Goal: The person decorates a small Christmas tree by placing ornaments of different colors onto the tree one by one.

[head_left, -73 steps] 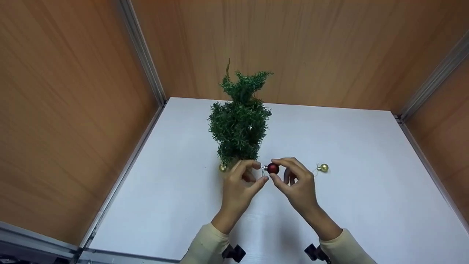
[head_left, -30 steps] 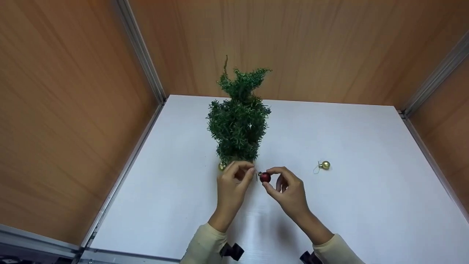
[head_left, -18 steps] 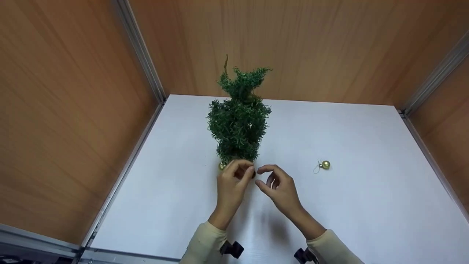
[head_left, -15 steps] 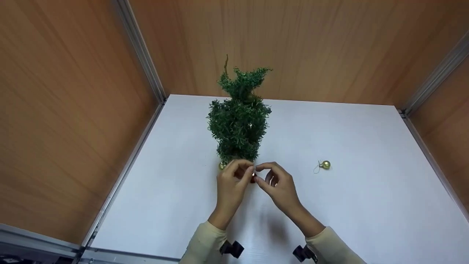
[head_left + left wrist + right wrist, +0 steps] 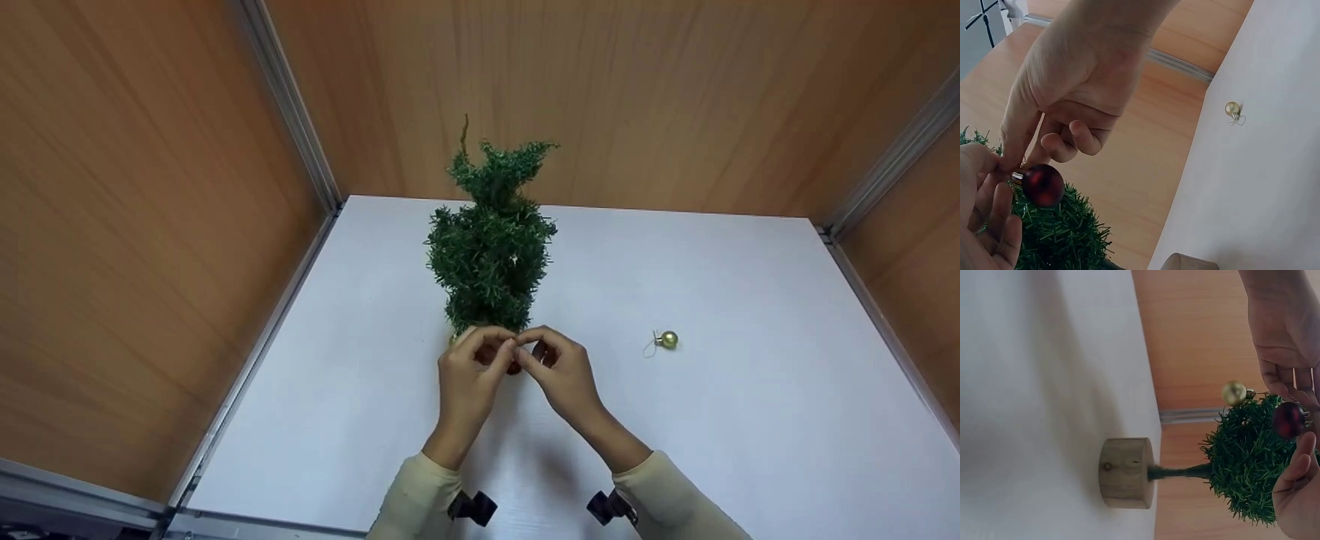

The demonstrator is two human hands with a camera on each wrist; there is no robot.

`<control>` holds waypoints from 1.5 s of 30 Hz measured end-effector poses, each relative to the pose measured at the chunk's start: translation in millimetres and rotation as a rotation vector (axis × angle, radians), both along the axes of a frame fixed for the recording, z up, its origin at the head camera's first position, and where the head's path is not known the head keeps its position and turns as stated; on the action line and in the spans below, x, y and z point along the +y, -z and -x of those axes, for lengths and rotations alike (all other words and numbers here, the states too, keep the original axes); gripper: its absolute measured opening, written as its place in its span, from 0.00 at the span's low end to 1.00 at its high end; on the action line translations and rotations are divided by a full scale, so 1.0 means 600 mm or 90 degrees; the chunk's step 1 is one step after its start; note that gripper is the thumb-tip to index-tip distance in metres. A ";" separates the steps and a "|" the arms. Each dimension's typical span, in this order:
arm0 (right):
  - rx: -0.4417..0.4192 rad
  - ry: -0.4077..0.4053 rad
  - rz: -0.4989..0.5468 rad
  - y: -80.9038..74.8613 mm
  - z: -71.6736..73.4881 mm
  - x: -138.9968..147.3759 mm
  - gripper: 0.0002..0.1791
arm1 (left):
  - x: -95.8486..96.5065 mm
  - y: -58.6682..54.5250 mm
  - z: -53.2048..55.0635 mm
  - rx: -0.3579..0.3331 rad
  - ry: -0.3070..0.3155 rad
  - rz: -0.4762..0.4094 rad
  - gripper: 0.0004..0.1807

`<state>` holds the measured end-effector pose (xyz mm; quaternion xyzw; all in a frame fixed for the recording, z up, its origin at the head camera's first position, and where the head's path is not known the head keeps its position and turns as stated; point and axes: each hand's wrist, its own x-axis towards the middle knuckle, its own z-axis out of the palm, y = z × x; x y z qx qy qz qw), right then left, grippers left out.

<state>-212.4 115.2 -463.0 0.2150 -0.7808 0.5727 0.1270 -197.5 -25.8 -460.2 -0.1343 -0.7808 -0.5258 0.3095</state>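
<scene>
A dark red Christmas bauble with a metallic cap hangs just under my joined fingertips. My left hand pinches its hanging string. At the same spot, thumb and forefinger of my right hand pinch the string too, fingertips meeting the left ones. Both hands stand in front of the small artificial Christmas tree, covering its lower part in the head view. The right wrist view shows its round wooden base and a gold bauble hanging on its left side.
Another gold bauble with a thread loop lies on the white table, right of my hands. Wood-patterned panels enclose the back and both sides, with metal rails at their edges.
My right hand has let go of the red bauble's ball and moved left to the left hand's fingertips, now pinching the string. The bauble has swung down and hangs below the fingers.
</scene>
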 end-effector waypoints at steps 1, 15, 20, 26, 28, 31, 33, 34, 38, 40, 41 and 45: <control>-0.006 0.001 0.004 -0.001 0.001 -0.001 0.07 | -0.001 0.000 0.000 0.001 -0.004 0.001 0.03; -0.016 0.000 0.024 -0.062 -0.015 -0.022 0.02 | -0.017 0.008 0.012 0.000 -0.035 -0.020 0.03; -0.011 0.000 0.030 -0.064 -0.011 -0.028 0.02 | -0.021 0.010 0.016 0.002 -0.048 -0.017 0.03; -0.009 0.008 0.029 -0.067 -0.008 -0.033 0.02 | -0.024 0.009 0.016 -0.005 -0.066 -0.001 0.04; -0.006 0.014 0.023 -0.069 -0.008 -0.035 0.03 | -0.025 0.009 0.016 -0.002 -0.080 0.015 0.05; 0.002 0.023 0.007 -0.070 -0.008 -0.036 0.03 | -0.026 0.007 0.015 0.012 -0.111 0.055 0.06; 0.005 0.029 -0.002 -0.071 -0.008 -0.036 0.03 | -0.025 0.006 0.015 0.020 -0.127 0.080 0.06; 0.005 0.032 -0.005 -0.071 -0.008 -0.036 0.03 | -0.025 0.005 0.015 0.022 -0.132 0.089 0.07; 0.002 0.037 -0.005 -0.071 -0.009 -0.036 0.03 | -0.025 0.005 0.015 0.017 -0.129 0.093 0.06; 0.003 0.037 0.000 -0.070 -0.009 -0.036 0.03 | -0.026 0.005 0.015 0.012 -0.123 0.087 0.07; 0.003 0.036 0.003 -0.071 -0.009 -0.036 0.03 | -0.026 0.005 0.015 0.009 -0.119 0.084 0.07; 0.007 0.034 0.010 -0.071 -0.008 -0.036 0.02 | -0.027 0.005 0.016 0.001 -0.111 0.075 0.07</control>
